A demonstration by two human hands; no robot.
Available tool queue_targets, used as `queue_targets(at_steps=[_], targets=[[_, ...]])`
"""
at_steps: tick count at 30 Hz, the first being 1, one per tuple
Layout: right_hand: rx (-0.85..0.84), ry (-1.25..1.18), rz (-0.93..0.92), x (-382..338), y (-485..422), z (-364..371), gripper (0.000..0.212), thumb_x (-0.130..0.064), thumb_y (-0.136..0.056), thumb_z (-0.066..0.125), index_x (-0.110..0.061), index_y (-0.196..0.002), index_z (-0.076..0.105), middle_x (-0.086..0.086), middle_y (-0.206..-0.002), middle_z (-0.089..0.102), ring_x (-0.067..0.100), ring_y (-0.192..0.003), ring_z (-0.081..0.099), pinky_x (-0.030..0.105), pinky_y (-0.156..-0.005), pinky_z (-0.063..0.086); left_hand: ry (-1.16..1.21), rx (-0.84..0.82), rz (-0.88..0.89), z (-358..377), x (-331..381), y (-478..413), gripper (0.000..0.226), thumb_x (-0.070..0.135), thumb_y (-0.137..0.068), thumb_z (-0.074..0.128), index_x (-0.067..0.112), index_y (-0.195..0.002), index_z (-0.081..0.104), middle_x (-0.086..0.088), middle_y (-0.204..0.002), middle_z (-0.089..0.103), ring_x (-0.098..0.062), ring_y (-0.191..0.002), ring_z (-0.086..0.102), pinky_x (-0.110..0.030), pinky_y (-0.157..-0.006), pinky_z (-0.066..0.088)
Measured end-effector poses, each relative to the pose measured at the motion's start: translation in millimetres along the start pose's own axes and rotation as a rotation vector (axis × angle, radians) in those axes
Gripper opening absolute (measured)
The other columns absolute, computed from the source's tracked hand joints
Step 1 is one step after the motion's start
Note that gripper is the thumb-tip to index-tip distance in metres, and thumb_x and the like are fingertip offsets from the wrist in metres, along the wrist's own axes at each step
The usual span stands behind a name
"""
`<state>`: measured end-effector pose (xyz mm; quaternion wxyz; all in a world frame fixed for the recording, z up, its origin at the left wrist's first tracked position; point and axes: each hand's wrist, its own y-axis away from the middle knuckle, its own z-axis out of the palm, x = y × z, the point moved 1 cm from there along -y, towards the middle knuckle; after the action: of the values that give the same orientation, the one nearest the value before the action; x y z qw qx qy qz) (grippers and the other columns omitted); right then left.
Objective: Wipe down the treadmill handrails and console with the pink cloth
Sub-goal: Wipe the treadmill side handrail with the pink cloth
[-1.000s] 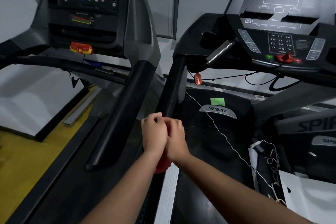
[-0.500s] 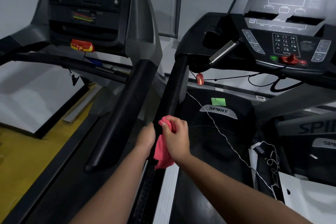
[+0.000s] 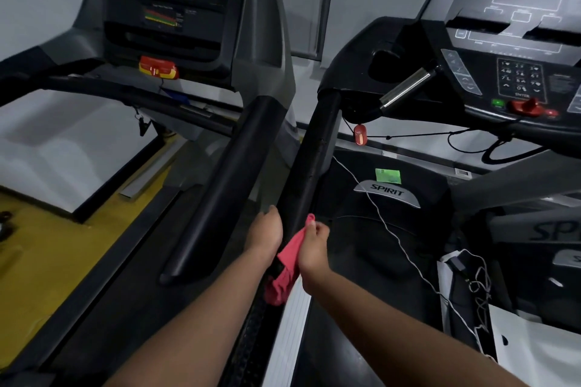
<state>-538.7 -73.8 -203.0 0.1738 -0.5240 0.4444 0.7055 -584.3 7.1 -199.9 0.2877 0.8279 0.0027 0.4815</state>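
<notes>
— What's hard to see?
— The left hand (image 3: 265,234): fingers tucked behind its own back at the low end of the rail (image 3: 309,166); whether they grip, I can't tell. The console (image 3: 515,50), at 1 o'clock, is cut off.
— The right hand (image 3: 312,248)?
— At 3 o'clock of the left. It pinches the cloth (image 3: 287,264), soft crumpled pink, hanging against the matte black rail.

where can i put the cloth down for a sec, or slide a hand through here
Bare: the right treadmill's belt between its black handrail and the white cord; also the left treadmill's deck beside the yellow floor. Crowded: tangled cables far right; the gap between handrails holds the left hand.
</notes>
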Motion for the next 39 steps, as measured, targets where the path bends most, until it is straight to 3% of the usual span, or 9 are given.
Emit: queue_targets(at_steps=[3, 6, 9, 13, 18, 23, 29, 34, 39], targets=[[-0.083, -0.073, 0.192, 8, -4, -1, 0.029, -0.034, -0.104, 0.028, -0.012, -0.119, 0.040, 0.011, -0.106, 0.054, 0.021, -0.094, 0.055, 0.035, -0.087, 0.047, 0.014, 0.012, 0.009, -1, -2, 0, 0.041, 0.023, -0.100, 0.031, -0.003, -0.125, 0.051, -0.022, -0.128, 0.054, -0.037, -0.118, 0.051, -0.034, -0.090, 0.044], [0.025, -0.009, 0.116, -3, -5, 1, 0.015, -0.024, -0.103, 0.035, -0.012, -0.102, 0.042, 0.004, -0.092, 0.052, 0.013, -0.080, 0.051, 0.025, -0.068, 0.042, -0.010, 0.006, 0.005, 0, -5, -3, 0.042, 0.023, -0.100, 0.030, -0.003, -0.124, 0.052, -0.021, -0.127, 0.055, -0.037, -0.118, 0.051, -0.035, -0.094, 0.043], [0.148, -0.022, -0.015, -14, -2, 0, 0.002, -0.014, -0.100, 0.042, -0.013, -0.101, 0.044, -0.005, -0.090, 0.052, 0.011, -0.086, 0.052, 0.023, -0.078, 0.038, -0.042, -0.008, -0.020, 2, -5, -8, 0.047, 0.026, -0.100, 0.023, -0.001, -0.121, 0.055, -0.018, -0.128, 0.055, -0.035, -0.119, 0.050, -0.044, -0.105, 0.037], [0.138, -0.093, 0.017, -15, -8, 2, 0.008, -0.019, -0.100, 0.043, -0.014, -0.106, 0.046, 0.001, -0.099, 0.056, 0.014, -0.092, 0.054, 0.028, -0.084, 0.041, -0.040, 0.009, -0.040, 3, -6, -10, 0.048, 0.029, -0.099, 0.023, 0.000, -0.118, 0.057, -0.018, -0.126, 0.056, -0.034, -0.118, 0.051, -0.045, -0.105, 0.036], [-0.082, -0.373, 0.369, -16, -17, 8, 0.048, -0.035, -0.104, 0.029, -0.001, -0.127, 0.053, 0.022, -0.128, 0.056, 0.034, -0.116, 0.054, 0.042, -0.101, 0.042, -0.032, 0.064, -0.036, 2, -8, -8, 0.045, 0.030, -0.097, 0.029, 0.002, -0.114, 0.060, -0.016, -0.120, 0.059, -0.032, -0.111, 0.054, -0.040, -0.097, 0.041], [-0.184, -0.281, 0.438, -25, -10, 0, 0.053, -0.043, -0.102, 0.027, -0.005, -0.126, 0.056, 0.018, -0.110, 0.064, 0.032, -0.107, 0.058, 0.042, -0.098, 0.042, -0.026, 0.054, -0.046, 3, -9, -12, 0.045, 0.032, -0.095, 0.029, 0.005, -0.113, 0.060, -0.014, -0.118, 0.060, -0.030, -0.103, 0.055, -0.036, -0.087, 0.041], [-0.140, 0.019, 0.149, -25, -1, -16, 0.028, -0.008, -0.097, 0.036, -0.011, -0.078, 0.056, 0.004, -0.074, 0.054, 0.015, -0.063, 0.051, 0.021, -0.056, 0.042, -0.059, 0.076, -0.065, 5, -10, -15, 0.051, 0.033, -0.096, 0.027, 0.000, -0.122, 0.057, -0.018, -0.130, 0.055, -0.032, -0.118, 0.051, -0.036, -0.095, 0.036], [-0.102, 0.401, -0.336, -21, 9, -21, 0.029, -0.011, -0.093, 0.054, -0.010, -0.120, 0.063, -0.004, -0.111, 0.058, 0.008, -0.104, 0.056, 0.010, -0.087, 0.040, -0.065, 0.063, -0.056, 6, -12, -16, 0.053, 0.038, -0.095, 0.027, 0.005, -0.125, 0.057, -0.016, -0.131, 0.055, -0.032, -0.120, 0.051, -0.039, -0.101, 0.037], [-0.160, 0.720, -0.586, -30, 10, -19, 0.027, -0.020, -0.094, 0.057, -0.013, -0.119, 0.065, -0.004, -0.098, 0.040, 0.007, -0.083, 0.049, -0.002, -0.074, 0.033, -0.036, 0.041, -0.023, 6, -16, -20, 0.044, 0.034, -0.097, 0.030, 0.007, -0.110, 0.063, -0.016, -0.120, 0.061, -0.031, -0.110, 0.055, -0.038, -0.090, 0.039]])
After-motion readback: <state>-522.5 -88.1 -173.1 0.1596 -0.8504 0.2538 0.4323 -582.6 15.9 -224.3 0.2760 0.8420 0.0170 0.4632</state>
